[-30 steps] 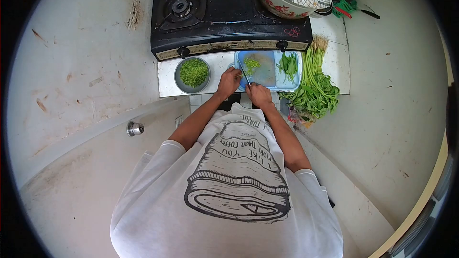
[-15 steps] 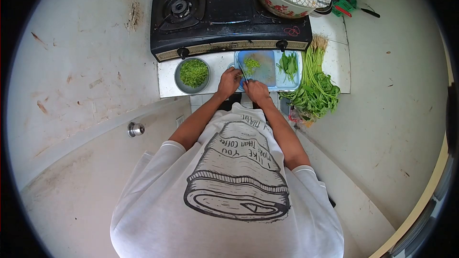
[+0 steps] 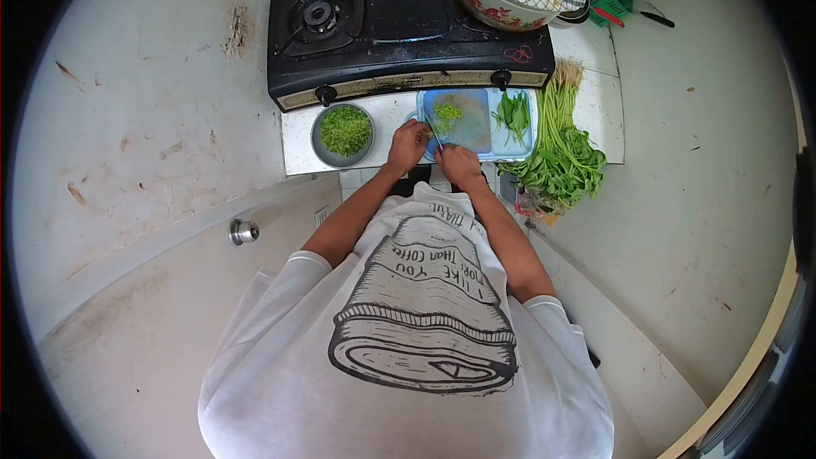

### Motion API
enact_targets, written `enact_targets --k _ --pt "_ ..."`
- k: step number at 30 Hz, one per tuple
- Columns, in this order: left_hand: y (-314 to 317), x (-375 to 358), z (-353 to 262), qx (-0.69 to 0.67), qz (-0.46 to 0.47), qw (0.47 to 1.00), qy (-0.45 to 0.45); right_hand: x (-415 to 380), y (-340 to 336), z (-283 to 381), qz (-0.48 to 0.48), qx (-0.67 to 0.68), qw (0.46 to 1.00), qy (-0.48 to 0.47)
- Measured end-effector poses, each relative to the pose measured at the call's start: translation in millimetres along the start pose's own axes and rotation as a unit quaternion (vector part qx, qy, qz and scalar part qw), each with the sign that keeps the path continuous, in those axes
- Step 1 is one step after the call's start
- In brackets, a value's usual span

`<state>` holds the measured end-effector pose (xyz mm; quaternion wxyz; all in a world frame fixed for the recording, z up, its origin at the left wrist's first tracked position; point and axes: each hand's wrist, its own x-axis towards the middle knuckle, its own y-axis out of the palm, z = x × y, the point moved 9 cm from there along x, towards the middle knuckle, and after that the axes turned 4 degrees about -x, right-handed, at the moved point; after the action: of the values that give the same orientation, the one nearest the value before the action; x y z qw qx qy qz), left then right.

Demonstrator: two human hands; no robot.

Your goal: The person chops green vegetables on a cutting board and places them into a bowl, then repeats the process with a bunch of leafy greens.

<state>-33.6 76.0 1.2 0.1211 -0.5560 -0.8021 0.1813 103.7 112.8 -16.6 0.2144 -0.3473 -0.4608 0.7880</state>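
Note:
My right hand (image 3: pixel 460 165) is closed around the handle of a knife (image 3: pixel 434 133), whose blade points away from me over the left part of a blue tray-like board (image 3: pixel 481 151). Beside the blade, my left hand (image 3: pixel 409 147) has its fingers curled on greens at the board's left edge; the stems in its grip are mostly hidden. Chopped green pieces (image 3: pixel 447 112) lie on the board just beyond the knife. Several whole green leaves (image 3: pixel 512 115) rest in the board's right section. Left of my hands, a grey bowl (image 3: pixel 317 150) holds finely chopped greens (image 3: pixel 346 129).
A large bunch of leafy stems (image 3: pixel 561 144) lies right of the board. Behind stands a black two-burner stove (image 3: pixel 408 13), with a cloth-covered pot (image 3: pixel 501 13) on its right side. A green basket (image 3: pixel 619 0) with utensils is at the back right. A door knob (image 3: pixel 243 231) juts out at left.
Both hands stay in nearly the same place at the board, with only a slight shift of the right hand and knife. The view has moved very slightly.

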Motion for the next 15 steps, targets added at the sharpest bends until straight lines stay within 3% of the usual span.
enact_targets --k 15 --pt "2.3 -0.7 2.1 -0.014 0.003 1.000 0.006 -7.9 -7.0 -2.4 -0.026 0.001 1.000 -0.011"
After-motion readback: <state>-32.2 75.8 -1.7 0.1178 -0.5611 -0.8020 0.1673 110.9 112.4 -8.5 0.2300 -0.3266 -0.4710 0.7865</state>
